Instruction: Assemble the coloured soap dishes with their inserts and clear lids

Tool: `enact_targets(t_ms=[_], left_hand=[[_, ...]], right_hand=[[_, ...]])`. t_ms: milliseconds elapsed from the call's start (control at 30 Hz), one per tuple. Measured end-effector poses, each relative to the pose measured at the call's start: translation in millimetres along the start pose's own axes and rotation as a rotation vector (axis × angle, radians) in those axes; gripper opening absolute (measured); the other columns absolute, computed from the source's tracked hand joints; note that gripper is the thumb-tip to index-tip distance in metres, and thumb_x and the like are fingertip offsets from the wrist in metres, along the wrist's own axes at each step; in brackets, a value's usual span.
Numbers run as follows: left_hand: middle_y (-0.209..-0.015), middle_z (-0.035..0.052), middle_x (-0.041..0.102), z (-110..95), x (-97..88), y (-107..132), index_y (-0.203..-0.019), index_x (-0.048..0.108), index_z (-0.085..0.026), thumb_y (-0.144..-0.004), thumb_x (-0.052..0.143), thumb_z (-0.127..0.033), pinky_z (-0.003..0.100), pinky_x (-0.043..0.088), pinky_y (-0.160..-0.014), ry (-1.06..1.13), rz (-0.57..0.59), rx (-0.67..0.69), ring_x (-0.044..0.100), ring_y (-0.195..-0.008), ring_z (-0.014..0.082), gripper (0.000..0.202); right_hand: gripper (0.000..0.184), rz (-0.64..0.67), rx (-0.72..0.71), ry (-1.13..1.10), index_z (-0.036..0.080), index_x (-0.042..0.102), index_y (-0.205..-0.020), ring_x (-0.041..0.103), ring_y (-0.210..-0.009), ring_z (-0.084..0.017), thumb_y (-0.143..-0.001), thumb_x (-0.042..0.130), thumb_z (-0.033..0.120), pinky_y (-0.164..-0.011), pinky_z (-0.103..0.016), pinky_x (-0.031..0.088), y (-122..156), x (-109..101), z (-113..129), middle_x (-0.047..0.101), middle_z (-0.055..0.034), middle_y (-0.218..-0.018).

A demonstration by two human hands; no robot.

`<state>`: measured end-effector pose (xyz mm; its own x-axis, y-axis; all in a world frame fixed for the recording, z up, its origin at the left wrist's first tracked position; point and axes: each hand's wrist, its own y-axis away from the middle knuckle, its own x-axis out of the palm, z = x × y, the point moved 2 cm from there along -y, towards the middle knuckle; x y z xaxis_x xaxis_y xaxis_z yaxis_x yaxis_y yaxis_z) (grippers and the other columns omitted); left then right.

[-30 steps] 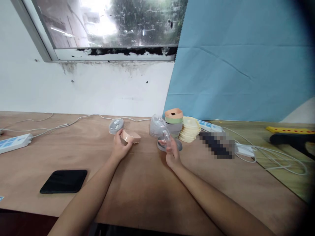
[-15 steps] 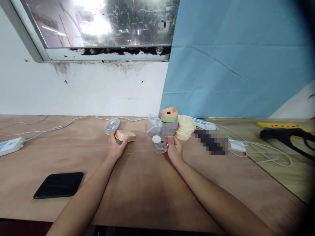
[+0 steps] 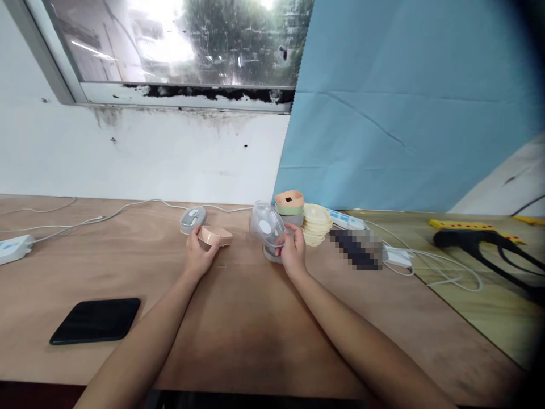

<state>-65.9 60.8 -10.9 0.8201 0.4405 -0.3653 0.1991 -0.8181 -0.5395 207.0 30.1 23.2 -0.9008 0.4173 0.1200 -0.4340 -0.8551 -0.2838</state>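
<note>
My left hand [image 3: 198, 254] is closed on a peach-coloured plastic bowl [image 3: 218, 234], tilted just above the table. My right hand [image 3: 293, 253] grips the edge of a clear plastic cover [image 3: 272, 218] with a round white spot, held tilted. Behind and below that cover, more clear and grey pieces partly show. Right behind the right hand rises a stack of bowls, peach [image 3: 294, 199] on top, then green and grey. Beside it is a stack of pale yellow pieces [image 3: 315, 228]. A small grey container with a clear side [image 3: 193, 220] sits just beyond my left hand.
A black phone [image 3: 96, 321] lies at the front left. White power strips stand at the left [image 3: 16, 250] and behind the yellow stack [image 3: 347, 220]. White cables [image 3: 123, 210] run along the wall. A blurred black-handled tool [image 3: 472, 244] lies far right, near a pixelated dark object [image 3: 357, 250].
My right hand has raised the clear cover and tipped it up, towards the other clear pieces. My left hand keeps its hold on the peach bowl. The view has shifted slightly.
</note>
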Motion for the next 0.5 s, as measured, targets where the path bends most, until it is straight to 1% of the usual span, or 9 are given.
enact_targets(t_ms=[133,233,367,433,500], left_hand=[[-0.132,0.0165,0.048,0.0,0.5,1.0,-0.137,0.037,-0.016,-0.072,0.070,-0.043,0.047,0.037,-0.104,0.005,0.009,0.020,0.046,-0.124,0.0308,0.077],[-0.133,0.0167,0.047,-0.1,0.6,1.6,-0.137,0.037,-0.015,-0.073,0.069,-0.043,0.048,0.038,-0.104,0.010,0.020,0.024,0.045,-0.124,0.0310,0.076],[-0.132,0.0165,0.048,-2.8,0.0,1.5,-0.135,0.039,-0.015,-0.072,0.070,-0.041,0.049,0.036,-0.105,0.033,0.018,0.025,0.045,-0.124,0.0316,0.075],[-0.131,0.0162,0.049,-4.3,-0.5,1.3,-0.134,0.040,-0.015,-0.072,0.070,-0.041,0.049,0.036,-0.105,0.042,0.011,0.024,0.045,-0.124,0.0316,0.074],[-0.130,0.0165,0.049,-5.4,-0.7,1.2,-0.134,0.040,-0.014,-0.072,0.069,-0.040,0.049,0.036,-0.105,0.038,0.012,0.024,0.045,-0.124,0.0318,0.074]], right_hand=[[0.025,-0.076,0.076,-0.020,0.026,0.047,-0.104,0.043,-0.030,-0.011,-0.084,0.046,0.041,-0.032,-0.021,0.031,-16.4,21.1,-3.5,0.052,0.0099,-0.050],[0.023,-0.119,0.110,-0.031,0.026,0.045,-0.102,0.044,-0.029,-0.011,-0.085,0.045,0.041,-0.032,-0.022,0.033,-30.3,30.8,-5.8,0.055,0.0097,-0.049],[0.024,-0.148,0.134,-0.057,0.026,0.041,-0.099,0.047,-0.030,-0.011,-0.087,0.041,0.047,-0.031,-0.020,0.031,-39.4,35.7,-6.7,0.059,0.0087,-0.053],[0.027,-0.143,0.106,-0.063,0.026,0.040,-0.097,0.046,-0.030,-0.010,-0.088,0.038,0.051,-0.031,-0.020,0.030,-38.1,35.9,-7.5,0.060,0.0082,-0.054],[0.030,-0.134,0.066,-0.067,0.025,0.040,-0.096,0.045,-0.029,-0.010,-0.087,0.040,0.055,-0.031,-0.020,0.030,-34.1,35.1,-8.9,0.059,0.0087,-0.053]])
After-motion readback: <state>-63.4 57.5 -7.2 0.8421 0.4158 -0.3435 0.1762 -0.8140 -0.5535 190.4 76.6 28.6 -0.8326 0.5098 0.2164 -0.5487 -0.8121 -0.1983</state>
